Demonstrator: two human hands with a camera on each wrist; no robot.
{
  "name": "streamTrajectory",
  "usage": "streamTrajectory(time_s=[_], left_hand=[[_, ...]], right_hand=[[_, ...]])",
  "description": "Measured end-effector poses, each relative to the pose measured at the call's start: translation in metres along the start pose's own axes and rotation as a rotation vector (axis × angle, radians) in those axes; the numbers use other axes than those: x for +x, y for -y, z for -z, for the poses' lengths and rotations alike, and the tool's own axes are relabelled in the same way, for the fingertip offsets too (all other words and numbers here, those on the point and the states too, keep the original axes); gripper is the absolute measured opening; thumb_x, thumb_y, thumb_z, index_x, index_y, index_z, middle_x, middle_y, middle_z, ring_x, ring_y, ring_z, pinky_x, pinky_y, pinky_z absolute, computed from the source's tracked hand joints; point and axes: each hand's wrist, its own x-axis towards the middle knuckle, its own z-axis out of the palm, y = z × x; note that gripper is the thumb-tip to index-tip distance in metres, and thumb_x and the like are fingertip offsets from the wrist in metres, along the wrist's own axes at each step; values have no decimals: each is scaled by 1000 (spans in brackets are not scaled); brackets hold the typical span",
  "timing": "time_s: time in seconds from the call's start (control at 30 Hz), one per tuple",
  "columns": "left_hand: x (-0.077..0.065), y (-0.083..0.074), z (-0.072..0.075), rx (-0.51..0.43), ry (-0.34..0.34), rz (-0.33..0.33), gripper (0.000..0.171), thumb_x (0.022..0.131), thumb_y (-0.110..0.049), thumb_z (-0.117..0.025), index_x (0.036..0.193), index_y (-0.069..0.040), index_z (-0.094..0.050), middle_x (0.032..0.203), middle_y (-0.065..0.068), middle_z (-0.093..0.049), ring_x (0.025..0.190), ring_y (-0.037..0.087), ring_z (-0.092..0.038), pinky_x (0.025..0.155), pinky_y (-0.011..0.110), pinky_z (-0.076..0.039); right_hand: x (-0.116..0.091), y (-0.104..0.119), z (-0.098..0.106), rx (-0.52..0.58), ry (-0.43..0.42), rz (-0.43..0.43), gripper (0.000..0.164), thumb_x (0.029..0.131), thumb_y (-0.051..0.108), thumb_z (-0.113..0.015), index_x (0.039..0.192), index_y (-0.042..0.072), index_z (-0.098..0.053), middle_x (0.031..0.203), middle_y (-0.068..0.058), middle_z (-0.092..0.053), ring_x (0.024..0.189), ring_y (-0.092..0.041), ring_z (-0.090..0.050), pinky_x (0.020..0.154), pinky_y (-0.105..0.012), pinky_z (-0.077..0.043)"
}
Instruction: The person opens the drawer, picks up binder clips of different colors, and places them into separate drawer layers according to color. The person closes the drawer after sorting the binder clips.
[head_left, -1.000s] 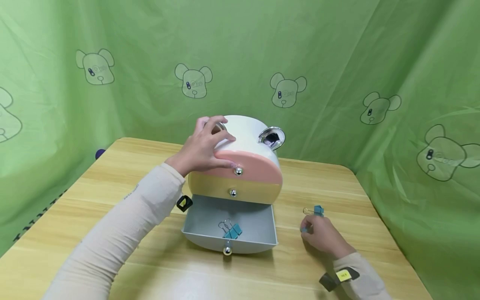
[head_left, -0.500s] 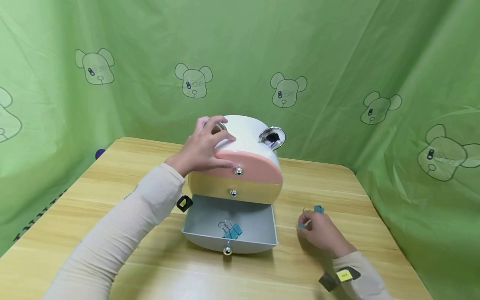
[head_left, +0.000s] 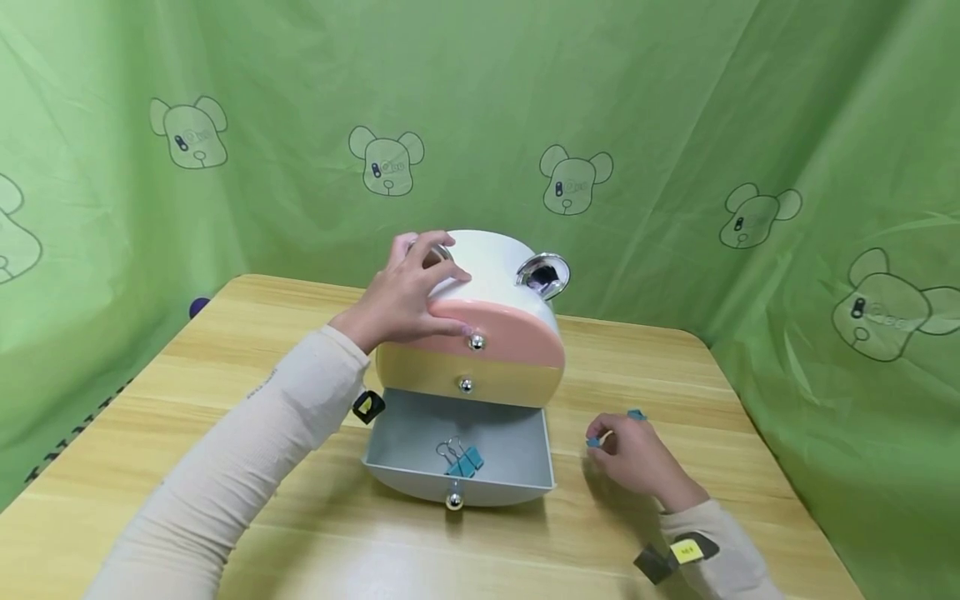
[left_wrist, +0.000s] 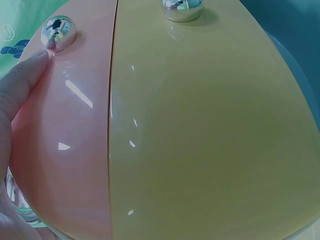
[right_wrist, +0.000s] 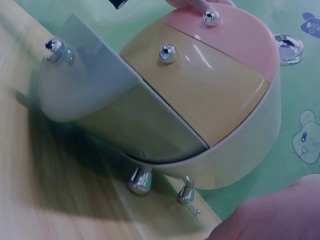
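A small drawer cabinet (head_left: 495, 262) with a white shell and mirrored ears stands on the table. My left hand (head_left: 397, 304) holds its upper left, fingers around the left ear and top, thumb on the pink front (left_wrist: 75, 120) beside the knob. The grey bottom drawer (head_left: 397, 425) is pulled out and contains teal binder clips (head_left: 465, 462). To its right, my right hand (head_left: 633, 458) pinches a teal binder clip (head_left: 593, 442) between thumb and fingers, mostly hidden. Another binder clip (head_left: 637, 414) shows behind that hand. The right wrist view catches only part of the hand (right_wrist: 280, 215).
The wooden table (head_left: 300, 533) carries the cabinet near its middle. A green curtain (head_left: 480, 100) with bear-head prints hangs behind and at both sides. The yellow middle drawer (head_left: 420, 371) is closed. Short metallic feet (right_wrist: 140, 181) support the cabinet.
My right hand has moved a little left and away from me, carrying the pinched binder clip, and now covers more of the clip behind it. The left hand and cabinet have stayed put.
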Motion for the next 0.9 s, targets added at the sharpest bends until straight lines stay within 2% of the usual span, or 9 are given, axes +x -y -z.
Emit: streamTrajectory(time_s=[0.63, 0.9], left_hand=[[0, 0, 0, 7, -4, -8, 68, 66, -59, -81, 120, -21, -65, 151, 5, -26, 136, 35, -16, 99, 57, -36], [-1, 0, 0, 4, -6, -10, 69, 66, -61, -81, 119, -21, -65, 150, 4, -26, 135, 34, -17, 98, 56, -38]], right_hand=[[6, 30, 8, -21, -56, 76, 15, 79, 2, -75, 83, 11, -65, 73, 7, -57, 63, -6, -52, 59, -25, -46], [10, 43, 9, -8, -37, 90, 14, 81, 2, -74, 85, 12, -64, 74, 6, -57, 66, -9, -53, 59, -25, -47]])
